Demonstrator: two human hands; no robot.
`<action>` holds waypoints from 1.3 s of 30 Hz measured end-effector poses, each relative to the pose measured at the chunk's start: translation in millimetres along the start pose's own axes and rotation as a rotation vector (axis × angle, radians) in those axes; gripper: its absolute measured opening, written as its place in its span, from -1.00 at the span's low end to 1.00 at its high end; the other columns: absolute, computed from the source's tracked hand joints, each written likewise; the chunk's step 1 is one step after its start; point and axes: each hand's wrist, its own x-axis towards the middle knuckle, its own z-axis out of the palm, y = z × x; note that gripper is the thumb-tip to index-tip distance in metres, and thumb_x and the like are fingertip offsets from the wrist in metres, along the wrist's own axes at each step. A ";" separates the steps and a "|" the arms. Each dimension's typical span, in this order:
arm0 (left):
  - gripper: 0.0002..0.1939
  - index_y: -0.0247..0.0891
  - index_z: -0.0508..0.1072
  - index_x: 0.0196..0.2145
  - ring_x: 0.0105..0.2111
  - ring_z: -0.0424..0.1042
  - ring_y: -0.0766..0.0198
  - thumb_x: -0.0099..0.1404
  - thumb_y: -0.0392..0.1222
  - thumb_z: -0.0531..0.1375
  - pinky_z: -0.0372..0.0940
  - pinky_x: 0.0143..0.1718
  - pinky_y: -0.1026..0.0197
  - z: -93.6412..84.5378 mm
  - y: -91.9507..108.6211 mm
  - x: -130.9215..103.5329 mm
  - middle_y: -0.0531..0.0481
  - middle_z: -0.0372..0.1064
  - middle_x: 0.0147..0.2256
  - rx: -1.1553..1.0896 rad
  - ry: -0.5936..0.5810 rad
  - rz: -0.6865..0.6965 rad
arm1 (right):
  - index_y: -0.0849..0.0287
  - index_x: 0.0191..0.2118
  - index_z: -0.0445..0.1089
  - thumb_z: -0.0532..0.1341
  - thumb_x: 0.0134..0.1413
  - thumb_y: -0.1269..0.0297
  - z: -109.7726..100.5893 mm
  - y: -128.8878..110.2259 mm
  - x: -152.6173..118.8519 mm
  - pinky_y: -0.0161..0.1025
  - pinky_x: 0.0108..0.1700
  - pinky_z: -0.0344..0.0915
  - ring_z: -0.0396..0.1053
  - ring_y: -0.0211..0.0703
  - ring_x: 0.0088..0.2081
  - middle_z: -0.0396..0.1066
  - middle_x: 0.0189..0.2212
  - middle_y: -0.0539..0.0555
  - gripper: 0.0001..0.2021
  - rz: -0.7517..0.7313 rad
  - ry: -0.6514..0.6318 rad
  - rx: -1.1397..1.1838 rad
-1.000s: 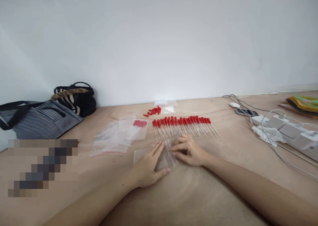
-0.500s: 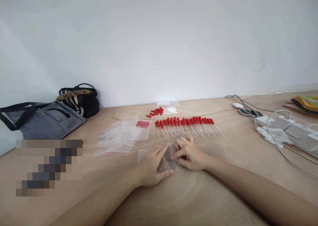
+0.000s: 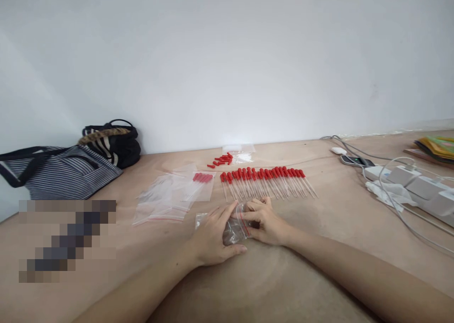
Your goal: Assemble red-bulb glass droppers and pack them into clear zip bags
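Note:
A clear zip-lock bag with a red line along its mouth lies between my hands. My left hand rests on its left part, fingers stretched out and thumb spread. At the bag's mouth, my right hand has its fingers curled round the edge; whether some fingertips are inside cannot be made out. Just beyond lies a row of glass droppers with red rubber bulbs. Left of them, several clear zip bags overlap, and one filled bag shows red bulbs through the plastic.
Loose red bulbs lie behind the droppers beside a bag of thin clear tubes. A striped bag and a black bag stand at left. On the right are a power strip, cables and coloured packets.
The bag's mouth has moved slightly left and opened wider, with the plastic bulging up. My right hand has shifted a little left; my left hand stays nearly in place.

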 end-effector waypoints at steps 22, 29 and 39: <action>-0.21 -0.21 0.03 0.13 0.07 0.13 -0.03 0.00 0.03 0.24 0.10 0.03 -0.05 2.0 -7.9 2.7 -0.18 0.11 0.10 -0.043 0.011 -0.003 | 0.21 -0.26 0.29 0.25 -0.25 0.18 -41.9 62.8 72.6 -0.25 -0.36 0.16 0.34 -0.05 -0.24 0.39 -0.31 0.15 -0.65 0.902 0.226 -0.105; -0.22 -0.17 0.04 0.13 0.05 0.15 -0.04 0.00 0.04 0.24 0.12 0.02 -0.06 1.9 -7.8 2.7 -0.16 0.14 0.09 -0.041 0.024 0.009 | 0.24 -0.38 0.35 0.32 -0.45 0.40 -39.0 67.9 92.7 -0.25 -0.50 0.20 0.37 -0.02 -0.37 0.39 -0.43 0.18 -0.68 0.971 0.118 -0.065; -0.22 -0.24 0.05 0.12 0.05 0.15 -0.03 0.01 0.02 0.24 0.11 0.02 -0.05 2.8 -9.0 3.2 -0.19 0.14 0.08 -0.045 0.009 0.019 | 0.33 -0.02 0.20 0.20 -0.18 0.40 -54.4 64.7 79.0 -0.31 -0.46 0.24 0.36 -0.16 -0.41 0.38 -0.43 0.11 -0.51 0.878 0.209 0.158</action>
